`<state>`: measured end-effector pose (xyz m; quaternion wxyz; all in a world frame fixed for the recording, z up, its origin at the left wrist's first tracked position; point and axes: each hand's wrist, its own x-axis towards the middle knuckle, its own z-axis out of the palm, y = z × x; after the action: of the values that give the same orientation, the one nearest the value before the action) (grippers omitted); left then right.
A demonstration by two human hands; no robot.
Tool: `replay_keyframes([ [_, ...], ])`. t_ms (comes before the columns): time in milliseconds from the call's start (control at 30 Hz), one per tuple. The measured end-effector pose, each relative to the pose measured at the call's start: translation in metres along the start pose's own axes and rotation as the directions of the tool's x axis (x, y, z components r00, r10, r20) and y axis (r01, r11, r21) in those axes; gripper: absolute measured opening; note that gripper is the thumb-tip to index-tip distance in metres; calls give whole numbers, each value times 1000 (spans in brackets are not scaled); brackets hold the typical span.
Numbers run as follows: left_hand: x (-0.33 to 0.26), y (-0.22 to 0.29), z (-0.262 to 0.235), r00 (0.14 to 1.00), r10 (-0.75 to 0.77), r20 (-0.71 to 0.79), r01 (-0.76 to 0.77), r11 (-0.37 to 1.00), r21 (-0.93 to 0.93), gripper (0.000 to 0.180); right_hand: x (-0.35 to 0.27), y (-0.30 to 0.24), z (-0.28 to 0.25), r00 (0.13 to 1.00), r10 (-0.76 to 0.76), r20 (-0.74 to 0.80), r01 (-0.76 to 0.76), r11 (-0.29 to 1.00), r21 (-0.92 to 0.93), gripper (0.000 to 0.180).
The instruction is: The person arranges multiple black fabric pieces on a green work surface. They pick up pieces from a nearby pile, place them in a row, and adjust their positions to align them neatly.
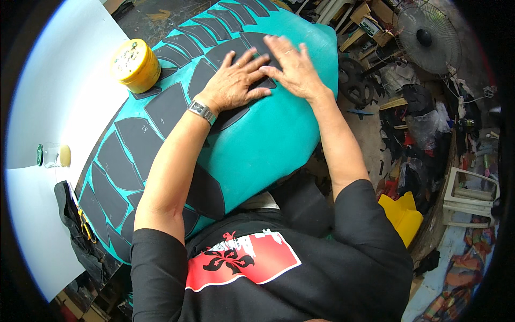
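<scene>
A large teal sheet (263,145), perhaps leather, covers the table before me. Dark grey flat cut pieces (138,137) lie in rows across its left and far parts, some with handwritten marks. My left hand (236,80) rests spread over dark pieces near the sheet's far middle, a metal watch (201,111) on its wrist. Close beside it, my right hand (292,70) is over the edge of a piece and the teal surface, its fingers apart and slightly blurred. Neither hand grips anything. The pieces under my palms are partly hidden.
A yellow tub (137,67) with a spattered lid stands at the sheet's left edge. Yellow-handled scissors (86,225), dark cloth (80,241) and a small glass jar (52,155) are at the left. A fan (424,37), white stool (469,198) and clutter fill the right floor.
</scene>
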<state>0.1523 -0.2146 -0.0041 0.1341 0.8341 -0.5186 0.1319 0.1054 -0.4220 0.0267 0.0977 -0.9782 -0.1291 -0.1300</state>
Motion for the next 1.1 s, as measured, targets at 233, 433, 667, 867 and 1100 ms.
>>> replay_keyframes([
  [233, -6, 15, -5, 988, -8, 157, 21, 997, -79, 75, 28, 24, 32, 966, -72, 249, 48, 994, 100, 75],
  [433, -9, 32, -7, 993, -47, 106, 53, 997, -58, 74, 65, 18, 45, 965, -25, 259, 10, 998, 58, 73],
  [667, -14, 37, -1, 994, -93, 64, 96, 995, -40, 76, 51, 11, 49, 978, 141, 151, -150, 987, 50, 77],
  [867, -20, 35, -4, 975, -144, 170, 159, 984, -79, 78, 11, 58, 25, 916, 350, 194, -287, 913, -289, 74],
  [1100, -25, 40, -5, 973, -167, 158, 178, 983, -55, 85, -32, 78, -19, 889, 350, -295, -361, 932, 17, 79],
])
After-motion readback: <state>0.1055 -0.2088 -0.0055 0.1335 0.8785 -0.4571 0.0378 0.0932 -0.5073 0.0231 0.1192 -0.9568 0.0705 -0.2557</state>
